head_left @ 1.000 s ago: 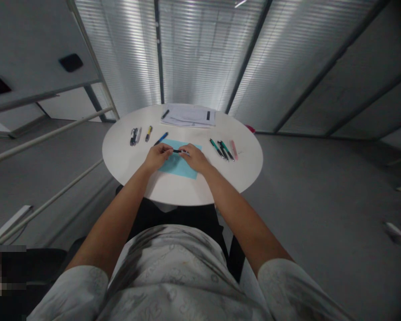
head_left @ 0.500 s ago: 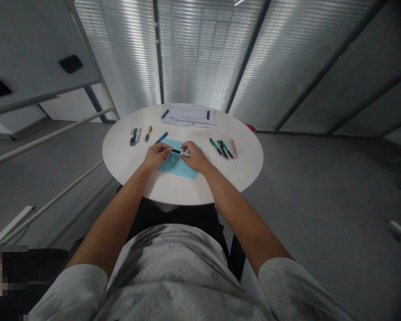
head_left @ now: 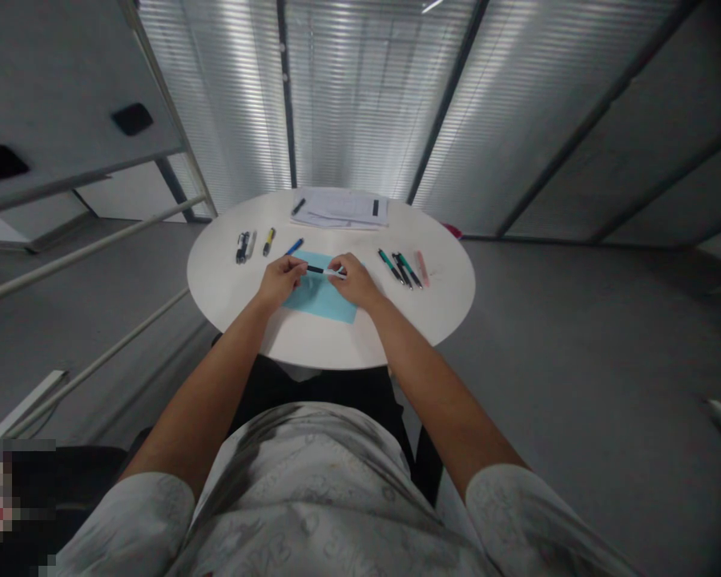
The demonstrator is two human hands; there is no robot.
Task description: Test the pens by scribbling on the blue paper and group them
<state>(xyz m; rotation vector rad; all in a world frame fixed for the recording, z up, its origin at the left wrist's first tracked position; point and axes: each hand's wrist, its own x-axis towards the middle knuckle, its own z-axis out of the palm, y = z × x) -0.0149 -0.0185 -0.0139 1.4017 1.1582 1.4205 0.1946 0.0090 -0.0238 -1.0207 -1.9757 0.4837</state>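
Observation:
Between my two hands a black and white pen point(head_left: 316, 270) lies level, above a light blue sheet point(head_left: 321, 302) on the round white table. My left hand point(head_left: 282, 280) pinches the pen's dark end between thumb and fingers. At the white end, my right hand point(head_left: 352, 280) has its fingers closed round the pen. A blue pen point(head_left: 294, 246) rests just beyond my left hand, by the sheet's upper left corner. Part of the sheet is hidden under my hands.
To the left lie several pens point(head_left: 243, 247) and a yellow pen point(head_left: 269, 241). On the right are several green and black pens point(head_left: 400, 269) and a pink pen point(head_left: 421, 268). White papers point(head_left: 340, 208) with a dark pen sit at the table's far edge. A metal rail point(head_left: 96, 248) runs at left.
My right hand has shifted slightly, and more of the pen's white part shows beside its fingers. My left hand keeps its pinch. The view has moved a little.

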